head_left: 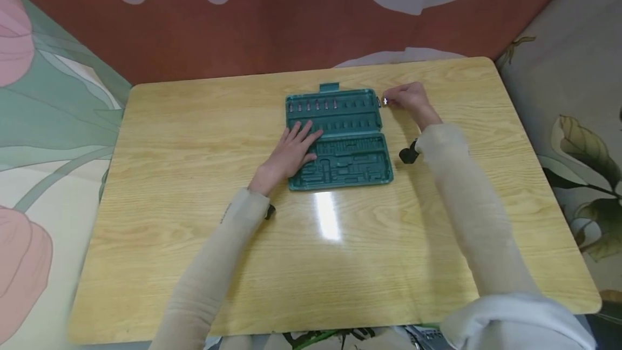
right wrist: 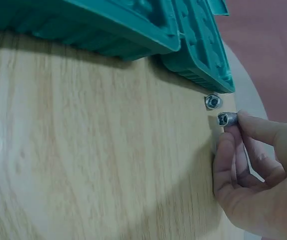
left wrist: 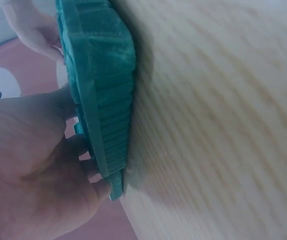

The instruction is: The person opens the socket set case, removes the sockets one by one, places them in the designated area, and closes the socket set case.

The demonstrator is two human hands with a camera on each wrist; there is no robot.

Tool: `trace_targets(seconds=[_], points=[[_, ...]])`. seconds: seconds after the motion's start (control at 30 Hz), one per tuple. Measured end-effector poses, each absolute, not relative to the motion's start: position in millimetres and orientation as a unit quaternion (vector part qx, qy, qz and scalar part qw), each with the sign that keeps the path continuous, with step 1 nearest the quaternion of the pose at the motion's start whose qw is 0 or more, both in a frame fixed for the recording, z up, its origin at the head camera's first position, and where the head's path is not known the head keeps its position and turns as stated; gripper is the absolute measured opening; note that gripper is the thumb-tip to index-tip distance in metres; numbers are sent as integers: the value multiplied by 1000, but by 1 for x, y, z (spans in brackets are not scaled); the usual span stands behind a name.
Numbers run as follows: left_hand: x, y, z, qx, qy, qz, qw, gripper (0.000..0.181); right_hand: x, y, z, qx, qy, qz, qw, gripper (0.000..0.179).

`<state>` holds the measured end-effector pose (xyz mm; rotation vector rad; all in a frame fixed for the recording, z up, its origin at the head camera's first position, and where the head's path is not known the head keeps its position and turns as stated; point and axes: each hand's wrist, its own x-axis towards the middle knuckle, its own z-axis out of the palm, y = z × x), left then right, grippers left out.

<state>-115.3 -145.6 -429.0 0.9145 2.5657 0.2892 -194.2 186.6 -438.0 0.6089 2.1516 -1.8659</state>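
Observation:
A green plastic socket case [head_left: 347, 146] lies unfolded on the table, with molded slots in both halves. My left hand [head_left: 290, 151] rests on its left side with fingers spread; in the left wrist view the fingers reach over the case edge [left wrist: 114, 115]. Beyond the case's right edge, my right hand [head_left: 410, 99] pinches a small silver socket [right wrist: 227, 119] between thumb and fingers. A second metal socket [right wrist: 213, 101] sits on the table between that hand and the case. Several small pieces [head_left: 308, 106] occupy the left part of the top row.
The wooden table [head_left: 194, 139] extends on all sides of the case, its far edge close behind the case's latch tab [head_left: 329, 87]. A reddish patterned backdrop [head_left: 311, 26] stands behind the table. Light glares on the wood in front of the case.

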Motion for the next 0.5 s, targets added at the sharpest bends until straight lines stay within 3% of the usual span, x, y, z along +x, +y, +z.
trace_targets(seconds=[0.5], points=[[-114, -151, -429, 318, 920, 115, 200, 60, -197, 164, -452, 164, 872, -458, 42, 23]])
